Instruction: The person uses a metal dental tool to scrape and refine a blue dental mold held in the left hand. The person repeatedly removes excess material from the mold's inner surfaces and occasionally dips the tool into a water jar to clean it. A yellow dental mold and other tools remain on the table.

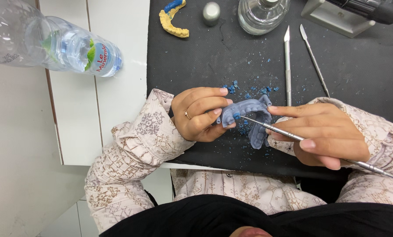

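Note:
My left hand [199,113], with a ring on one finger, grips the left end of a grey arch-shaped dental model [250,118] over a black mat [231,57]. My right hand [325,134] steadies the model's right side with its fingertips and holds a thin metal carving tool [288,134] like a pen. The tool's tip touches a small blue wax spot on the model near my left thumb. Blue wax crumbs [249,90] lie scattered on the mat beside and under the model.
Two more metal hand tools [287,61] [314,59] lie on the mat beyond my hands. A yellow and blue dental cast [172,17], a small metal knob [211,12] and a glass jar [261,15] stand at the far edge. A clear plastic water bottle [51,41] lies at left on the white counter.

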